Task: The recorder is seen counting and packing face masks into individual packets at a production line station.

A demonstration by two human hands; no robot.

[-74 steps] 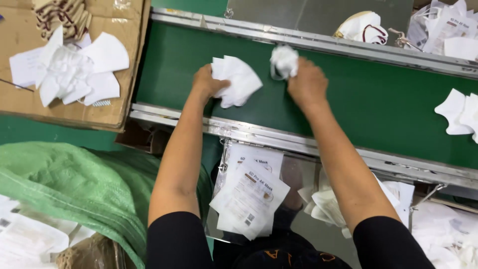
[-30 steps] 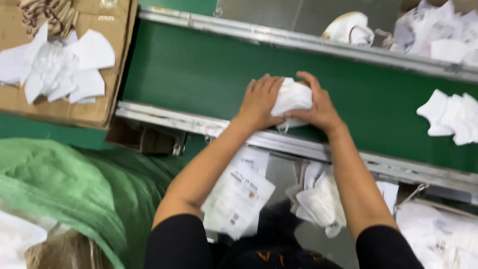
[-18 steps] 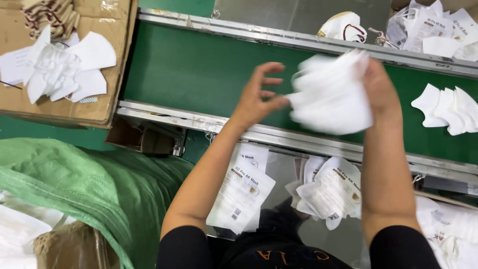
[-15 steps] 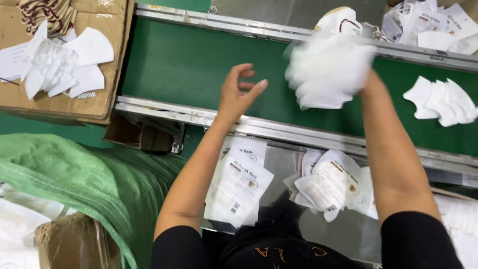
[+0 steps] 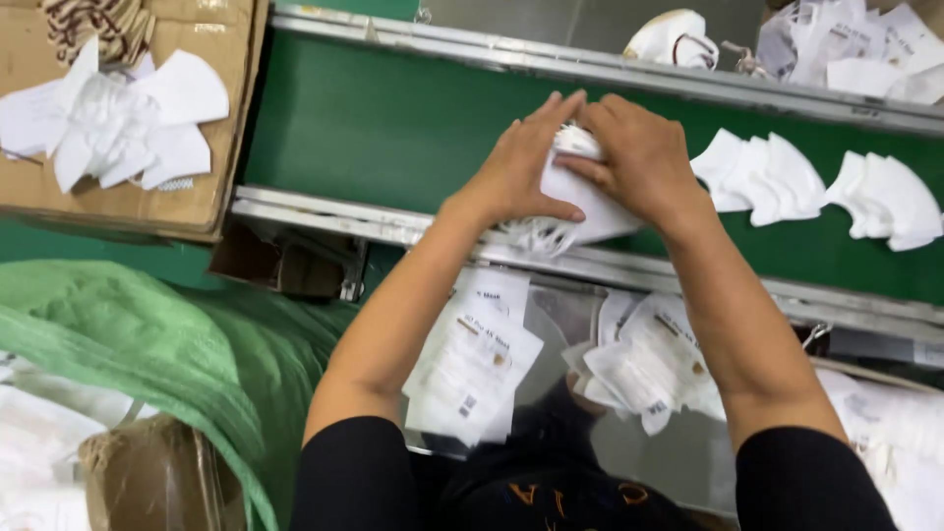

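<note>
White folded mask stack [image 5: 580,202], loops dangling, clamped between left hand [image 5: 521,162] and right hand [image 5: 639,157] on green belt [image 5: 393,128]

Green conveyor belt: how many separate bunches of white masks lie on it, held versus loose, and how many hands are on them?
Held mask stack: 1
Loose mask bunches: 2
Hands, left hand and right hand: 2
Total: 5

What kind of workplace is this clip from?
Most likely a face-mask packing line in a factory: folded white masks ride a green conveyor belt, a cardboard box holds more masks, and both hands gather a stack of masks.
</note>
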